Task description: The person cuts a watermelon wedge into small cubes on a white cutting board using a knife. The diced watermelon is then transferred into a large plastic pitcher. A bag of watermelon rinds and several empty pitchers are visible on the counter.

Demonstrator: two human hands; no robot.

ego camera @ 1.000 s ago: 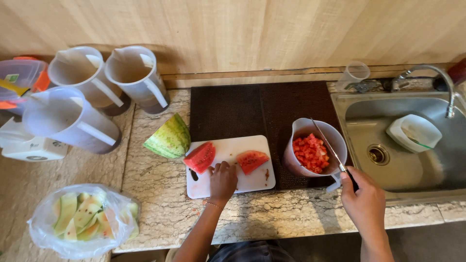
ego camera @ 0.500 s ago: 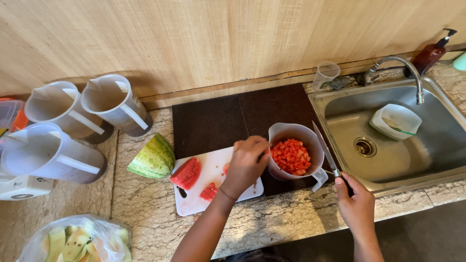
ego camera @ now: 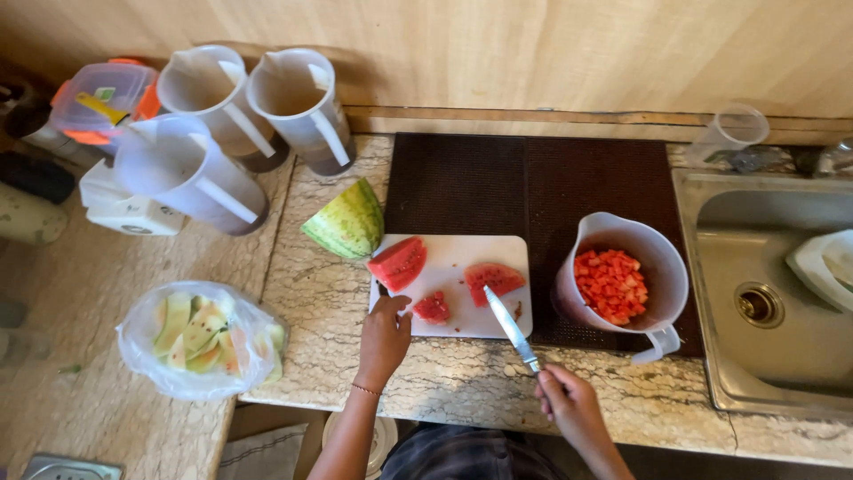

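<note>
The white plastic jug [ego camera: 622, 283] at right already holds many red melon cubes, while three red watermelon pieces [ego camera: 433, 307] wait on the white cutting board [ego camera: 453, 267], the left hand [ego camera: 384, 336] touching the near one, the right hand [ego camera: 569, 404] closed around a steel knife [ego camera: 511, 327], and a green-rind wedge [ego camera: 346, 222] uncut at left.

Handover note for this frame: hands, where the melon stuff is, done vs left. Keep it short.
Left hand: open, fingertips at the near edge of the white rectangular cutting board, beside the small red watermelon chunk.
Right hand: gripping the steel kitchen knife, blade tip over the board.
On the board: two larger red watermelon slices.
Done: diced watermelon fills the white plastic jug; peeled rinds lie in the clear plastic bag.
Left: the three board pieces and the uncut green-rind wedge.
</note>
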